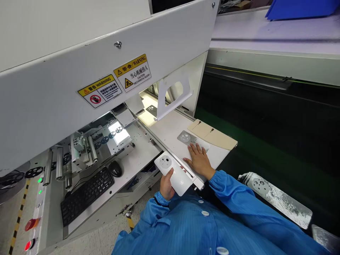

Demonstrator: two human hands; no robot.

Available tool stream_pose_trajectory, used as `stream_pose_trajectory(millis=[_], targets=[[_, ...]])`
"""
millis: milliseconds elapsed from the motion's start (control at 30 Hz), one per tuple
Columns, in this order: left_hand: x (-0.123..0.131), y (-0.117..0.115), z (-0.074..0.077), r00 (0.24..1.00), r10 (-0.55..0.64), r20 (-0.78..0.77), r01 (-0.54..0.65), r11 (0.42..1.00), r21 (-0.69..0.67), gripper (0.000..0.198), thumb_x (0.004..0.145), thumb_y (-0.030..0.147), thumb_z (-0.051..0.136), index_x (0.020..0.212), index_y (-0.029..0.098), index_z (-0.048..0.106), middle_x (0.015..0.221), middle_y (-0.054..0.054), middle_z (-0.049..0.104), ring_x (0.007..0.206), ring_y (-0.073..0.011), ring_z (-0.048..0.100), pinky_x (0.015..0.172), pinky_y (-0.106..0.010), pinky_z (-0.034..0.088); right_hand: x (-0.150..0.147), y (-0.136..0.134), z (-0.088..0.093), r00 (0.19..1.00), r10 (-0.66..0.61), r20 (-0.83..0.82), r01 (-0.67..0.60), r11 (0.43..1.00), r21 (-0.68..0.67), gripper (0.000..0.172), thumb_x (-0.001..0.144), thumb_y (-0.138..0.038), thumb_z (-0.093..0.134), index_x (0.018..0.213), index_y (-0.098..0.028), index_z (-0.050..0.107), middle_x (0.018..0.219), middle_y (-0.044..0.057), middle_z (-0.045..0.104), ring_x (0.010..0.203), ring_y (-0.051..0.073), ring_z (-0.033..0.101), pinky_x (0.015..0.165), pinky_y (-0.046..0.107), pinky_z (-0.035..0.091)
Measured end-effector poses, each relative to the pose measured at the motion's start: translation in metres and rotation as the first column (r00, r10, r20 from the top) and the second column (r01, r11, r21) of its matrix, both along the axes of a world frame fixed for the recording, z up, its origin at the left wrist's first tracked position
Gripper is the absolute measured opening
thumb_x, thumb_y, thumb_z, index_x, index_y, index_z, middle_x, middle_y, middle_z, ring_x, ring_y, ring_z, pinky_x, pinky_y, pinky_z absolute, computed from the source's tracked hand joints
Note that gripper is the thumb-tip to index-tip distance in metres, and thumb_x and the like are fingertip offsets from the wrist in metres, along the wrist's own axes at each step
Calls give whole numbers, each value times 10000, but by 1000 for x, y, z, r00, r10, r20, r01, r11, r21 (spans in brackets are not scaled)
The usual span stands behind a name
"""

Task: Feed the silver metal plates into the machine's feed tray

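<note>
In my left hand [167, 184] is a white phone back cover [177, 177], its round camera cutouts at the upper end; thumb on top, fingers beneath. My right hand [199, 160] lies flat with fingers spread on the lower part of a silver-grey phone back cover [183, 137]. That cover rests on the white conveyor surface [170, 127], partly hidden by my fingers. Just beyond it sits a cream-coloured guide plate [212, 134] with two dark slots.
A white machine housing [106, 60] with warning labels overhangs the left. Below it are rollers [60, 163], a keyboard [86, 194] and a mouse [115, 169]. A dark belt [265, 131] at right carries a film-covered phone back [278, 198]. A blue bin [300, 9] stands top right.
</note>
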State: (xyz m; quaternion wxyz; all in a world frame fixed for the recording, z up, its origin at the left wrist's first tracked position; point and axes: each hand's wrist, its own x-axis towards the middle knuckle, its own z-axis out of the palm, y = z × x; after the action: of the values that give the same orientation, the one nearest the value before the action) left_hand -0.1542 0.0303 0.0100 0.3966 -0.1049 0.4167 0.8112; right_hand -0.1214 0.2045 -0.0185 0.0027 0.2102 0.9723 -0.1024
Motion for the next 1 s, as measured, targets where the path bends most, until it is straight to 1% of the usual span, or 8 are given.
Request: stream_pose_trajectory(millis=[133, 300, 567, 667, 800, 1000], targets=[[-3, 1, -2, 1000, -11, -11, 11, 1000, 15, 467, 655, 371, 730, 1029, 113, 620, 923, -155, 730, 1021, -366, 633, 939, -516, 459, -13, 0, 5, 999, -28, 23, 28, 999, -18, 723, 892, -579, 256, 1424, -94, 326, 1516, 125, 249, 1396, 329, 142, 1118, 504, 137], [-6, 0, -1, 1000, -25, -15, 25, 1000, 0, 467, 655, 389, 732, 1017, 113, 627, 923, -153, 729, 1022, -367, 632, 943, -518, 455, -21, -3, 9, 998, -56, 6, 56, 998, -34, 728, 894, -579, 249, 1424, -85, 324, 1513, 140, 249, 1392, 342, 147, 1108, 529, 143], [-9, 0, -1, 1000, -20, -22, 20, 1000, -5, 526, 654, 395, 734, 1083, 115, 614, 903, -145, 731, 1017, -370, 633, 919, -519, 472, -33, -8, 14, 994, -102, 30, 103, 994, -37, 742, 893, -581, 258, 1416, -58, 334, 1508, 157, 252, 1386, 360, 156, 1102, 534, 155], [-10, -1, 1, 999, -24, -27, 24, 1000, -5, 542, 667, 397, 725, 1111, 112, 602, 912, -148, 729, 1018, -369, 633, 926, -520, 465, -35, -9, 15, 994, -107, 32, 109, 993, -40, 753, 893, -585, 259, 1415, -48, 330, 1510, 162, 242, 1386, 367, 147, 1103, 537, 145], [-11, -3, 2, 999, -37, -36, 37, 999, -3, 531, 675, 398, 712, 1100, 96, 608, 935, -162, 724, 1029, -369, 627, 938, -516, 454, -36, -10, 15, 993, -114, 39, 115, 992, -46, 749, 896, -578, 260, 1414, -42, 330, 1513, 159, 235, 1388, 364, 139, 1108, 534, 132], [-10, -5, -1, 994, -105, -31, 106, 994, 41, 497, 669, 386, 682, 1065, 93, 626, 999, -176, 708, 1075, -379, 599, 950, -517, 443, -29, -9, 13, 994, -99, -42, 97, 994, -47, 718, 889, -567, 284, 1405, -73, 351, 1504, 158, 263, 1385, 357, 165, 1100, 539, 165]])
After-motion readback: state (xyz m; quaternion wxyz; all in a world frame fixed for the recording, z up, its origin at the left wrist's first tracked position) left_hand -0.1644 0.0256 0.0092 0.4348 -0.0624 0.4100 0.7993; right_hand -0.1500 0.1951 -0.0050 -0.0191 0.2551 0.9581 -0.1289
